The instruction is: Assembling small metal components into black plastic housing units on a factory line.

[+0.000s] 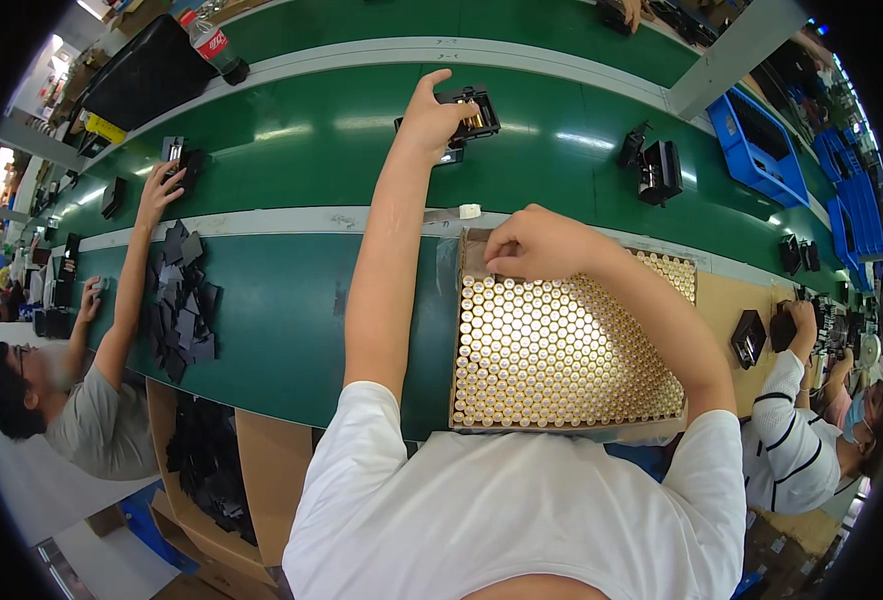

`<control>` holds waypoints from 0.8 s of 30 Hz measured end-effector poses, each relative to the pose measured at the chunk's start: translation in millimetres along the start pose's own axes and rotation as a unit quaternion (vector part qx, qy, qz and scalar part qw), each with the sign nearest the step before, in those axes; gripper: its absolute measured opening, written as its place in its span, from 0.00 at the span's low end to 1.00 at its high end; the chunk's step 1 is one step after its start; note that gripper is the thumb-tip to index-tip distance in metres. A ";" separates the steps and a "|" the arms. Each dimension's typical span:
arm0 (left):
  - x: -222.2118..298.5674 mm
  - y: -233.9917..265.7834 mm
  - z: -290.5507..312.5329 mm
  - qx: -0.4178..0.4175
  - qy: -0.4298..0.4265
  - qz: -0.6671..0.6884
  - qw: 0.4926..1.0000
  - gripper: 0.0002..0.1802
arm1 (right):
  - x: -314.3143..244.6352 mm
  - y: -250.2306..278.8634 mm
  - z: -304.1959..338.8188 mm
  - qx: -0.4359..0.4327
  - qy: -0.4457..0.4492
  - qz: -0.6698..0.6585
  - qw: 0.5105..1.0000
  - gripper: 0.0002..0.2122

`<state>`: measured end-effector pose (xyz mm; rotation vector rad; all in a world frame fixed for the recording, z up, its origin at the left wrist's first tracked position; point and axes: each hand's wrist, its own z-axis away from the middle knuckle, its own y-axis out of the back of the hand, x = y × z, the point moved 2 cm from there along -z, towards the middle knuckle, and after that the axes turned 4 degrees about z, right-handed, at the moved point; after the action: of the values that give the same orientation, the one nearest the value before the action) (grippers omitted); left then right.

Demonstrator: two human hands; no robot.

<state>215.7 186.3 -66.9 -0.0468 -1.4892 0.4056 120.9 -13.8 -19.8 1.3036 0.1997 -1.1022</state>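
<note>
Stretched out over the green conveyor belt, my left hand grips a black plastic battery case. Copper-coloured cylinders show inside the case, next to my thumb. My right hand is bent over the far left corner of a cardboard box. Its fingers are pinched together at the edge of the packed rows, and what they hold, if anything, is hidden. Upright batteries with pale round ends fill most of the box, and bare cardboard shows in that corner.
On the left, black flat pieces lie piled near a co-worker's hand. More black cases sit on the belt to the right, before a blue crate. A drink bottle stands at the far left. Another co-worker works at right.
</note>
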 end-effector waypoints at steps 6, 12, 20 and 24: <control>-0.2 -3.4 3.0 -0.004 0.001 -0.015 1.000 0.38 | -8.1 8.8 -0.8 0.049 0.004 0.024 0.998 0.07; 0.2 -5.4 4.2 -0.019 0.011 -0.033 0.999 0.36 | -6.2 74.0 -27.0 0.313 0.035 0.070 0.947 0.08; -2.4 -9.3 3.9 -0.002 -0.022 -0.068 0.997 0.34 | 54.7 82.3 -89.0 0.435 0.056 0.247 0.864 0.08; -0.8 -5.3 5.5 0.014 -0.032 -0.097 0.995 0.35 | 46.9 72.4 -88.5 0.385 0.041 0.296 0.873 0.08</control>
<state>211.5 179.9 -65.7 0.1329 -1.5358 0.2723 237.5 25.6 -32.0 1.9422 -0.6167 -0.5854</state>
